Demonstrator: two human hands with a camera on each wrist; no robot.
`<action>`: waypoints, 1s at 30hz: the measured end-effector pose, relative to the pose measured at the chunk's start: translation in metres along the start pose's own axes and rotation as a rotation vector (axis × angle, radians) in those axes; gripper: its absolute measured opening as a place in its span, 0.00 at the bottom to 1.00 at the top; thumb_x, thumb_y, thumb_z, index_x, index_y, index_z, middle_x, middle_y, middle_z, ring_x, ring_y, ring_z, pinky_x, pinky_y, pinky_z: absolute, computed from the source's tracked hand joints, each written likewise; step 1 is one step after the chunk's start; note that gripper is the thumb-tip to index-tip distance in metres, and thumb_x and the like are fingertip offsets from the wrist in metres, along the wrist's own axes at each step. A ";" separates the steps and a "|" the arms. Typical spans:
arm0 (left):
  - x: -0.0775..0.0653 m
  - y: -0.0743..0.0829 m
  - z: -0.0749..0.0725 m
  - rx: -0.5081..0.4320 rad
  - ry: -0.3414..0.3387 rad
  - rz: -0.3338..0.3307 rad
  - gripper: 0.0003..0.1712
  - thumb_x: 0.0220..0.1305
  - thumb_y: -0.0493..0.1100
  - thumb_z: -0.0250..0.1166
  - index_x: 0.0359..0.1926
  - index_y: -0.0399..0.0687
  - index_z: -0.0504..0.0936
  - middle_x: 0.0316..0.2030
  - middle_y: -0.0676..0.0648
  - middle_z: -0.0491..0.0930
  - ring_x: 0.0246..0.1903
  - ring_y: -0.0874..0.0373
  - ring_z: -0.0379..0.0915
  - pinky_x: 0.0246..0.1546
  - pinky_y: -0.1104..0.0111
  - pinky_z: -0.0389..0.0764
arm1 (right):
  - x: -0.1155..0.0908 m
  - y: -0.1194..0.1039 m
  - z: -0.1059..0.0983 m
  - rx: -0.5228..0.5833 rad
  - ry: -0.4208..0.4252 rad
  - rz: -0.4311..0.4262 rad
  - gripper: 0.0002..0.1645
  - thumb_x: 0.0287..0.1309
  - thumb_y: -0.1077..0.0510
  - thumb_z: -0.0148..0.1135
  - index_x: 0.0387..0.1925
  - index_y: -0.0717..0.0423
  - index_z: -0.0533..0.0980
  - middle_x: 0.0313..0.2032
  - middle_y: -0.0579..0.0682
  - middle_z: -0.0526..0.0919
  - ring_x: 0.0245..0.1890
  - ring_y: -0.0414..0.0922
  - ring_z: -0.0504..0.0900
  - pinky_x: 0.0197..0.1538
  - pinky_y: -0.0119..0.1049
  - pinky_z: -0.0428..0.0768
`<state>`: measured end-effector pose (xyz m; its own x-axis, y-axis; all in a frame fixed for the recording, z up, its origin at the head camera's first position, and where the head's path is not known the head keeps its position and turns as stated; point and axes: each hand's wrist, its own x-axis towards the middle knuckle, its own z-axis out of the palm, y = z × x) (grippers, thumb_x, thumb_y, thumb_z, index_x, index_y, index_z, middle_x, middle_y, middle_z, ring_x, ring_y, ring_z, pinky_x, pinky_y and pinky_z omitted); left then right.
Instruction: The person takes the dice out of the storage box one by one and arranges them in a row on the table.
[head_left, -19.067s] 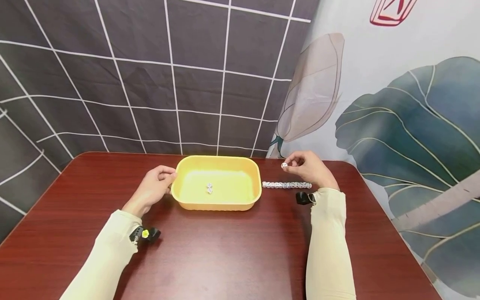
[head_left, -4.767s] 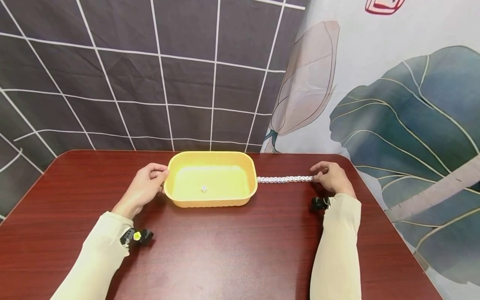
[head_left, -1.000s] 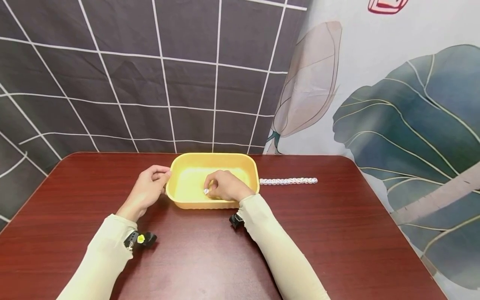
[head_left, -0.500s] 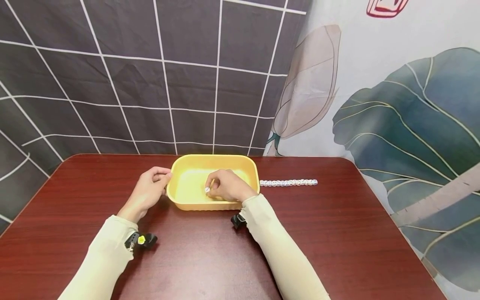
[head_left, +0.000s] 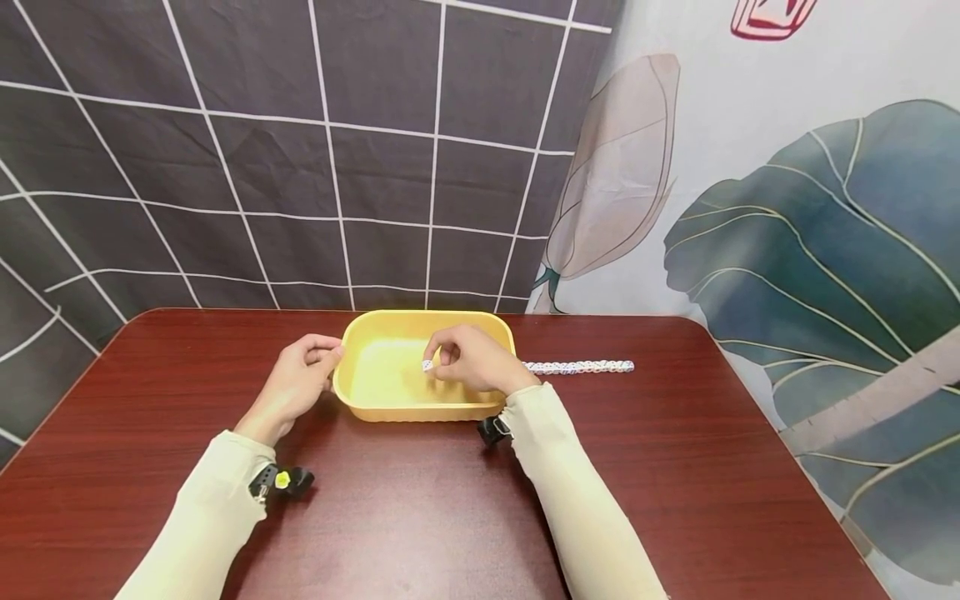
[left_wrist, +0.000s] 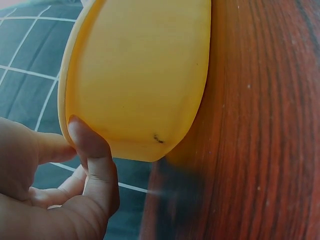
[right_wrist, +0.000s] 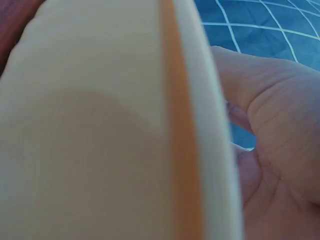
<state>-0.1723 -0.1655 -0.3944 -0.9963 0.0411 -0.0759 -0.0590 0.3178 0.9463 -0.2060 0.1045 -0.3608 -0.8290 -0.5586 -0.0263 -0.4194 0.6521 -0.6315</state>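
A yellow rectangular tub (head_left: 375, 392) stands on the dark red table. My left hand (head_left: 300, 379) pinches its left rim; in the left wrist view the thumb (left_wrist: 92, 150) lies over the inner side of the rim. Over the tub, my right hand (head_left: 476, 360) pinches a small white die (head_left: 427, 365) between thumb and fingertips. No other die shows in the tub. In the right wrist view the tub's wall (right_wrist: 90, 165) hides the fingertips. A straight row of white dice (head_left: 581, 367) runs along the table to the right of the tub.
The wood-grain table (head_left: 420, 517) reaches back to a dark cloth with white grid lines (head_left: 382, 175). A white cloth with a leaf print (head_left: 810, 250) hangs at the right. Black cameras are strapped to both wrists.
My right hand set a die at the row's right end, then reached into the tub and took hold of the last die, lifting it up and rightward. The left hand kept its hold.
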 end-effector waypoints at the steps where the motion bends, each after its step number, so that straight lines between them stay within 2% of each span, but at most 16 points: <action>1: 0.000 0.000 0.000 0.001 0.000 -0.001 0.22 0.78 0.41 0.55 0.63 0.27 0.69 0.37 0.48 0.81 0.26 0.67 0.77 0.31 0.74 0.83 | -0.001 0.001 -0.002 0.002 -0.001 -0.011 0.05 0.59 0.62 0.71 0.36 0.51 0.84 0.23 0.44 0.76 0.26 0.37 0.73 0.34 0.27 0.72; 6: 0.000 -0.001 0.000 -0.001 0.000 -0.006 0.22 0.78 0.41 0.55 0.63 0.28 0.69 0.37 0.48 0.81 0.26 0.67 0.77 0.31 0.74 0.83 | -0.004 0.005 -0.010 0.002 0.000 -0.070 0.05 0.58 0.62 0.71 0.36 0.51 0.84 0.23 0.43 0.76 0.25 0.36 0.73 0.33 0.26 0.72; 10: 0.000 -0.001 0.000 -0.001 -0.001 -0.004 0.22 0.78 0.41 0.55 0.63 0.28 0.69 0.38 0.47 0.81 0.26 0.66 0.77 0.32 0.73 0.83 | -0.008 0.007 -0.016 -0.011 0.035 -0.100 0.05 0.57 0.62 0.72 0.36 0.51 0.84 0.23 0.44 0.76 0.27 0.36 0.74 0.36 0.28 0.73; 18: 0.001 -0.002 0.000 0.017 0.003 -0.003 0.23 0.78 0.42 0.55 0.63 0.28 0.70 0.39 0.46 0.82 0.27 0.67 0.76 0.31 0.74 0.83 | -0.016 0.010 -0.029 -0.016 0.063 -0.073 0.05 0.58 0.59 0.72 0.36 0.48 0.85 0.24 0.43 0.77 0.31 0.39 0.76 0.38 0.31 0.74; 23: 0.001 -0.002 0.000 0.015 -0.002 0.002 0.23 0.78 0.42 0.55 0.64 0.28 0.69 0.42 0.42 0.82 0.27 0.68 0.77 0.31 0.73 0.83 | -0.020 0.013 -0.036 -0.019 0.073 -0.047 0.06 0.58 0.59 0.73 0.37 0.47 0.85 0.25 0.43 0.77 0.33 0.41 0.77 0.38 0.31 0.74; 30: 0.000 -0.001 0.000 0.020 -0.003 0.006 0.23 0.78 0.42 0.54 0.63 0.28 0.69 0.42 0.41 0.82 0.28 0.67 0.78 0.32 0.73 0.84 | -0.030 0.019 -0.049 0.007 0.110 -0.020 0.06 0.57 0.61 0.73 0.37 0.49 0.84 0.26 0.44 0.76 0.32 0.41 0.76 0.38 0.32 0.74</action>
<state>-0.1723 -0.1662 -0.3952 -0.9964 0.0460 -0.0711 -0.0516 0.3360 0.9404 -0.2072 0.1589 -0.3337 -0.8563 -0.5114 0.0718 -0.4342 0.6376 -0.6364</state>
